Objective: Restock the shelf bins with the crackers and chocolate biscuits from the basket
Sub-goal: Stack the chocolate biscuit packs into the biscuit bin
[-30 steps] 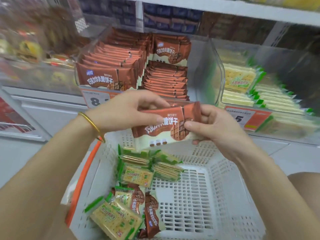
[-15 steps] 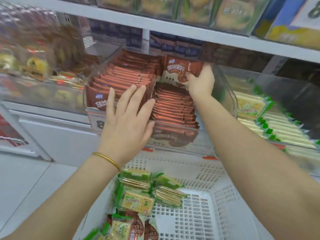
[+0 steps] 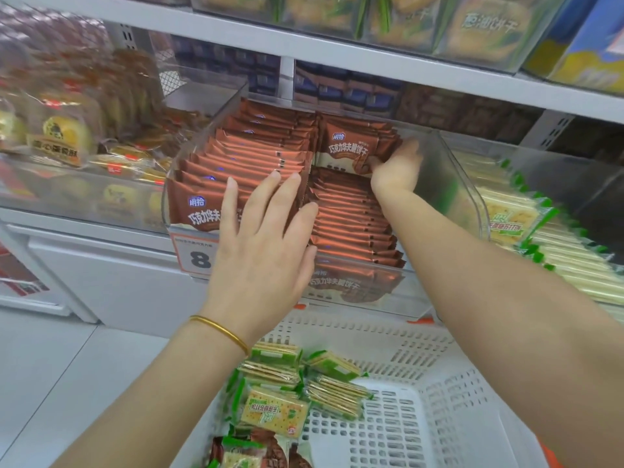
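White shop shelving [image 3: 337, 52] fills the background, with a clear bin [image 3: 467, 197] on the middle shelf. Goods on the shelf above are cut off by the top edge, and those at far left are blurred. In the bin's left half a row of chocolate biscuits [image 3: 243, 157] stands on edge, running near to far. The front label is partly hidden by the left hand [image 3: 263, 244], which lies released on the near end of that row, fingers straight and spread, gripping nothing. In the right half a flat stack [image 3: 347, 217] lies with long axes left to right. At its far end the right hand [image 3: 396, 167] pinches an upright chocolate biscuit pack [image 3: 349, 146] by its right edge. The pack faces the camera, long axis left to right, its lower right corner hidden by the fingers. A price tag [image 3: 194, 255] on the bin's front is half covered by the left hand. Right of the bin lie shelf crackers [image 3: 570, 265], green-edged and partly out of frame. Below, a white basket [image 3: 439, 417] holds basket crackers [image 3: 275, 412] and brown packs [image 3: 270, 449] cut off at the bottom edge
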A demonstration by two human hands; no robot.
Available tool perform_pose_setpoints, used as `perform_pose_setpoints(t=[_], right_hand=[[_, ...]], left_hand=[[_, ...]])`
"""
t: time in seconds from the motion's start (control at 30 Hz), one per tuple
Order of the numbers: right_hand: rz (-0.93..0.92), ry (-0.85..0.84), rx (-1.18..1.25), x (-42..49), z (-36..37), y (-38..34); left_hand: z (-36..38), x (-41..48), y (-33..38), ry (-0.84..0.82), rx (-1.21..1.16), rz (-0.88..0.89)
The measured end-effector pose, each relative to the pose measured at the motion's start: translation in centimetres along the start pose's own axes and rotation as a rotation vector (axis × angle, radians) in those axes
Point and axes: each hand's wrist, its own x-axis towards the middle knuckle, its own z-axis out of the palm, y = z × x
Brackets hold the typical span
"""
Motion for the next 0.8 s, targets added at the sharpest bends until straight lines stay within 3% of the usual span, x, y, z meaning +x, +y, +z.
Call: perform_pose_setpoints(t=[0.33,0.6,0.73,0.8], right_hand=[[-0.020,-0.031,-0.118,-0.8,0.0,-0.3],[0.131,-0.106,0.002,-1.9,-3.0,-1.4],[-0.092,-0.208,0.157,-7.9,-7.4,-1.4],[-0.230,-0.271,0.330,-13.2,-10.5,-0.3]], left_hand=[[-0.2,-0.1,0.0,-0.015,-0.011,-0.003],[-0.8,-1.0,0.9,0.091,-0.057,0.084],[-1.7,-2.1,2.1,0.193,-0.095,0.172],[-2.5,-2.8,2.6,0.150,-0.130,0.220]])
